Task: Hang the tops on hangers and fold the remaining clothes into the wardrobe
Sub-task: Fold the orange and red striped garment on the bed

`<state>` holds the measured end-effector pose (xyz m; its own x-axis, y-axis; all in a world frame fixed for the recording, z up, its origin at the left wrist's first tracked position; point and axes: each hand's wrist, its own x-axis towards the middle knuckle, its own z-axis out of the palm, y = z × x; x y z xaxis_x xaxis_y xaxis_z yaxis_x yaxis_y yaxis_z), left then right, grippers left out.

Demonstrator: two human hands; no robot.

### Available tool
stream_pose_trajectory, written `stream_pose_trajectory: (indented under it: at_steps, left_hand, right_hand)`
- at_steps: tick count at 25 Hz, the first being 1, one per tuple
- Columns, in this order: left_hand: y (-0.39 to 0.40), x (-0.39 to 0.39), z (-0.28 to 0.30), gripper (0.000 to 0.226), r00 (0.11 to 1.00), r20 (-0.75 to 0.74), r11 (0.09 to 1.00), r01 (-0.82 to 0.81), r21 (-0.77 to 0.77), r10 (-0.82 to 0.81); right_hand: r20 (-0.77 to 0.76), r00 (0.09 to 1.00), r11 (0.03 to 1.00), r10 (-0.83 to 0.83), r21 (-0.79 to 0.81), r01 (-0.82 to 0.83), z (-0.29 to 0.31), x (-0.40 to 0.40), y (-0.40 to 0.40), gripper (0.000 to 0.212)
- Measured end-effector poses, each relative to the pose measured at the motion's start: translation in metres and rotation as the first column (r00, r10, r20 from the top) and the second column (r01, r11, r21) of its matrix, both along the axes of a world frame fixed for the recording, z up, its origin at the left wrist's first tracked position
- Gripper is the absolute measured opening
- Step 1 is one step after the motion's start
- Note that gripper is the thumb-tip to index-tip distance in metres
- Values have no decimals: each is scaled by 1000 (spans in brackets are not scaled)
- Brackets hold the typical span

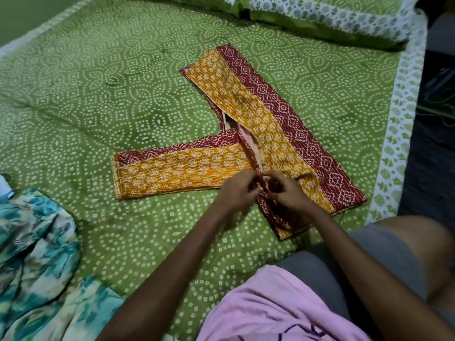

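Covering nearly the whole view, the bed [98,94] wore a green sheet printed with rings of white dots, its white leaf-patterned border running down the right edge. Two pillows [320,18] in matching green and white lay along the far side. On the sheet, right of centre, lay the trousers [270,119], mustard yellow with a pale leaf print and a broad maroon band of white diamonds along each leg. One leg stretched away toward the pillows, the other lay out to the left, so that the pair formed an open V with the waist nearest the person. A pale pink lining showed where the legs met. At the lower left a teal and cream garment [37,254] lay crumpled on the sheet, well apart from the trousers. A pink cloth [270,308] rested at the bottom edge, close against the person's grey clothing. Both forearms reached in from below and met at the waist of the trousers. The left hand [237,190] and the right hand [288,190] sat close together, almost touching, each with fingers curled and pinching the maroon fabric at the waistband. What exactly lay between the fingertips could not be made out, since the cloth there was dark and bunched.
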<state>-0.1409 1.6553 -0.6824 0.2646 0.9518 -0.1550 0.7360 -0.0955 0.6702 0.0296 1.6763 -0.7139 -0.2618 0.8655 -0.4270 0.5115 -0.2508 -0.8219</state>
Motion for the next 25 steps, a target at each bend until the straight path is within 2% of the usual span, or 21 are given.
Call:
stream_pose_trajectory:
  at_steps: [2,4,6,9,10,12,14,16,18,19,21,23,25]
  left_hand:
    - [-9,36,-13,28,998,-50,999,39,-30,-40]
    - [-20,56,-22,30,994,-106,995,-14,-98,4]
    - [-30,69,-30,35,995,-58,981,-93,-172,84]
    - [-46,77,-31,29,975,-53,955,-221,-198,214]
    - [-51,80,-30,27,965,-52,944,-263,-200,258]
    - [-57,80,-31,22,937,32,918,-332,-216,347]
    - [-63,81,-34,19,872,173,876,-411,-253,459]
    - [-71,84,-40,15,744,313,800,-485,-353,590]
    - [-76,89,-45,13,620,384,725,-515,-458,684]
    - [-77,92,-46,15,586,387,697,-524,-489,712]
    - [-79,95,-45,17,541,383,657,-529,-537,749]
    - [-87,95,-41,9,506,397,638,-518,-569,765]
    - [-95,92,-40,12,538,377,646,-500,-577,754]
  right_hand:
    - [-82,997,995,-4,-100,-4,9,28,1,53]
    - [-31,998,993,61,-104,-63,12,52,-3,51]
    - [51,987,985,153,-85,-149,11,64,-11,47]
    - [89,973,977,213,-42,-210,9,75,-17,41]
    - [129,969,977,210,-5,-211,11,84,-16,40]
    - [369,906,954,208,128,-271,16,108,-12,40]
    - [594,776,908,213,173,-382,22,136,-9,40]
    - [677,719,890,157,219,-401,23,160,-9,36]
    - [676,736,872,13,352,-339,19,175,-9,28]
    - [650,759,866,-52,408,-290,17,179,-11,27]
    - [602,790,849,-119,474,-234,15,182,-14,25]
    - [590,797,814,-131,522,-253,15,183,-19,26]
    - [640,756,837,-133,482,-261,16,182,-21,33]
